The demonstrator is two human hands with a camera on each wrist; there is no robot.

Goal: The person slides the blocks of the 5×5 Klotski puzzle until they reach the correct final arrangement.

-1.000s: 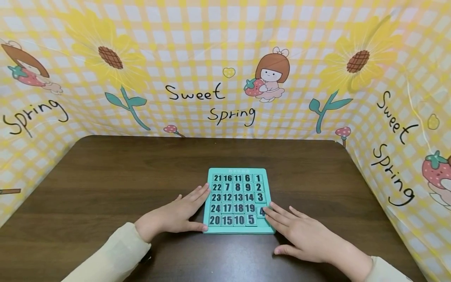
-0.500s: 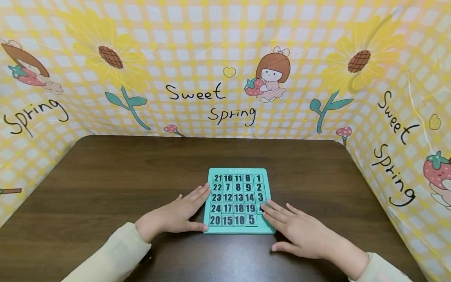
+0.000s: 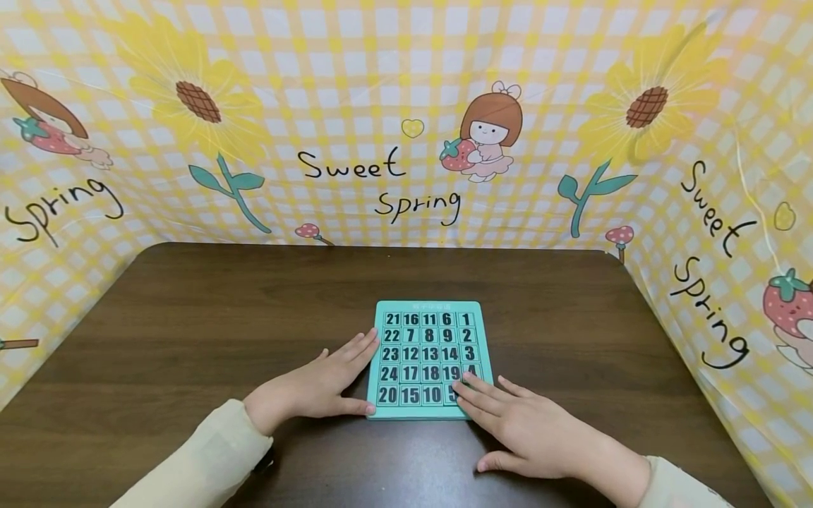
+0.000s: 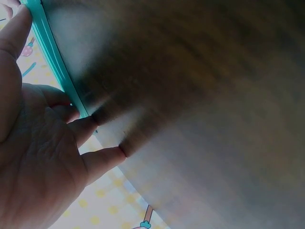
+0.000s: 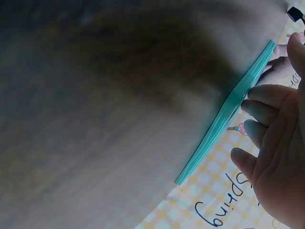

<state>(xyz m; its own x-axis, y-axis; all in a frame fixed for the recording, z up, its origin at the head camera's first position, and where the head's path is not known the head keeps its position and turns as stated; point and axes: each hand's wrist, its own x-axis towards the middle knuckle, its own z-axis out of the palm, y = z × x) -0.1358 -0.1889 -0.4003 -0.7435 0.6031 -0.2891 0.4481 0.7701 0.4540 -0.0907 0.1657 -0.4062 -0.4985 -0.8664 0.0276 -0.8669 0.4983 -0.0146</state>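
A turquoise number slide puzzle point(image 3: 429, 414) lies flat on the table in the head view. Several square tiles with black numbers fill it. My left hand point(image 3: 320, 384) rests along its left side, fingers straight against the edge and thumb at the near left corner. In the left wrist view the puzzle's edge point(image 4: 59, 71) shows side-on by the fingertips. Straight fingers of my right hand point(image 3: 530, 427) touch the tile marked 5 point(image 3: 452, 394) in the near row. That hand hides the near right corner and overlaps the tile marked 4 point(image 3: 471, 370).
The dark brown wooden table point(image 3: 267, 296) extends around the puzzle. A yellow checked cloth point(image 3: 356, 92) with printed sunflowers and lettering rises behind the table and along both sides.
My right hand first pushed the 4 tile slightly away from me, level with its row. It then shifted left and nearer, onto the 5 tile. The left hand stayed still.
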